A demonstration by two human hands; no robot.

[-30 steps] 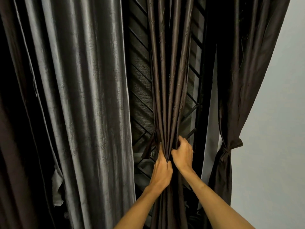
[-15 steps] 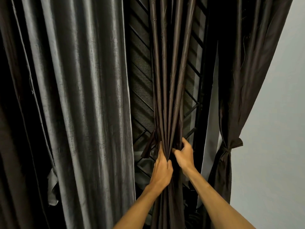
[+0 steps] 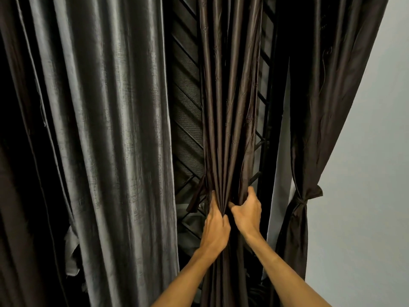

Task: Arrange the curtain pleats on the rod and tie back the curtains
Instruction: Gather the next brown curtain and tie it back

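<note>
- Grey curtain: the biggest thing in view. It hangs loose, L of the mid brown curtain. It isn't gathered and no tie shows on it.
- Tied brown curtain: R of the mid curtain and apart from it, already cinched.
- Mid brown curtain: this is the one you're working. Its pleats run down and converge at your hands. The rod is out of view above.
- Window grille: sits behind the mid curtain and shows on both its sides.
- Left hand: on the front of the mid curtain, fingers clenched round the bunched pleats.
- Right hand: just beside the left, at the mid curtain's R edge. Its fingers curl round the outer folds, thumb pointing twd the left hand.
- Loose dark strip: dangles just L of the gather, prob. the tie band. Can't tell where it's fixed.
- Knotted band: on the tied curtain, R of the mid curtain, at abt the height of your hands.
- Step, as I read it: you're gathering the mid curtain's pleats, and the tie isn't on yet.
- Next, prob.: hold the bunch w/ one hand and free the other for the strip. Wrap it round at the gather and knot it. Watch the R-edge folds, since they look likeliest to slip out.
</note>
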